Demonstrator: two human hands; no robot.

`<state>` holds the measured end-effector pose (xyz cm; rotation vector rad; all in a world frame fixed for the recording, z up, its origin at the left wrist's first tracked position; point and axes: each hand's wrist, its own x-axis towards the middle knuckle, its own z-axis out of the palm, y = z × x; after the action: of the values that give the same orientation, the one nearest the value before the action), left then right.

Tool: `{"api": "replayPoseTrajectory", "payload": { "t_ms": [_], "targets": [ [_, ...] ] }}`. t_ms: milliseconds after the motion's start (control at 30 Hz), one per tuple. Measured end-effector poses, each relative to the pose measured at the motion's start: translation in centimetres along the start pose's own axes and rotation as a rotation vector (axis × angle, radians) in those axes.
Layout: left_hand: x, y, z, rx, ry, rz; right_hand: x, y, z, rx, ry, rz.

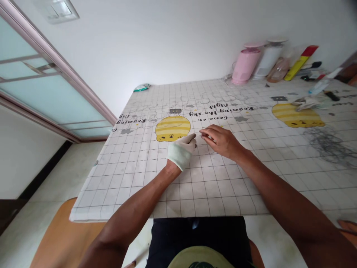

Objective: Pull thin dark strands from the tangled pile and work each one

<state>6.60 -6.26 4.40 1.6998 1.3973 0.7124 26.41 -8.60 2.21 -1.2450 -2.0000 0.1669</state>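
In the head view, our left hand point(182, 146), in a white glove point(179, 154), and our bare right hand point(219, 140) come fingertip to fingertip over the bench point(156, 190), a narrow gap between them, nearer its left edge than the cluttered right end. The right grip has thumb and fingers drawn nearly together, the left grip has its fingers bent; whether either pinches something fine, we can't make out.

The tangle of thin dark strands point(331, 147) lies to the right of both grips and well apart from them, roughly level with the hands between the bench's far and near edges. Its longer spread slants from the far left toward the near right, running on toward the view's border. Our right hand is clearly the nearer one; the left is on the far side of it. A crumpled pale cloth point(316, 103) sits just beyond the tangle, toward the far edge.
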Motion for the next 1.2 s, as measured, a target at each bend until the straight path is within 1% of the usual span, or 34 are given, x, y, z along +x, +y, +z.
{"api": "replayPoseTrajectory", "payload": {
  "t_ms": [100, 200, 300, 367, 433, 567, 667, 733, 833, 900, 1033, 1133, 1200],
  "targets": [
    [-0.1, 0.1, 0.0, -0.005, -0.001, 0.003, -0.1, 0.0, 0.2, 0.030, 0.015, 0.001],
    [-0.2, 0.0, 0.1, -0.049, -0.013, -0.022, -0.2, 0.2, 0.4, 0.041, 0.037, 0.020],
    [-0.1, -0.1, 0.3, -0.091, -0.029, -0.047, -0.2, 0.5, 0.3, 0.072, 0.027, 0.051],
    [0.0, -0.2, 0.5, -0.102, -0.034, -0.054, -0.1, 0.5, 0.0, 0.138, 0.008, 0.102],
    [0.1, -0.3, 0.5, -0.101, -0.038, -0.053, 0.1, 0.4, -0.5, 0.213, -0.016, 0.183],
    [0.3, -0.3, 0.3, -0.123, -0.012, -0.042, 0.6, 0.0, -1.9, 0.366, -0.070, 0.322],
    [0.5, -0.2, 0.1, -0.208, 0.028, -0.066, 0.7, -0.1, -2.5, 0.557, -0.043, 0.359],
    [0.7, -0.2, 0.0, -0.264, 0.044, -0.086, 0.7, -0.1, -2.5, 0.631, -0.063, 0.363],
    [1.2, -0.6, 0.0, -0.312, 0.044, -0.085, 0.6, -0.2, -1.9, 0.613, -0.168, 0.380],
    [1.5, -1.0, -0.1, -0.323, 0.037, -0.069, 0.5, -0.4, -1.5, 0.571, -0.201, 0.386],
    [2.0, -1.5, -0.4, -0.389, -0.012, -0.079, 0.1, -0.7, -0.7, 0.488, -0.186, 0.352],
    [2.8, -1.9, -0.8, -0.484, -0.104, -0.139, -0.3, -0.5, -0.4, 0.359, -0.173, 0.282],
    [3.5, -2.2, -1.0, -0.535, -0.174, -0.189, -0.4, -0.4, -0.3, 0.249, -0.161, 0.199]
  ]
}}
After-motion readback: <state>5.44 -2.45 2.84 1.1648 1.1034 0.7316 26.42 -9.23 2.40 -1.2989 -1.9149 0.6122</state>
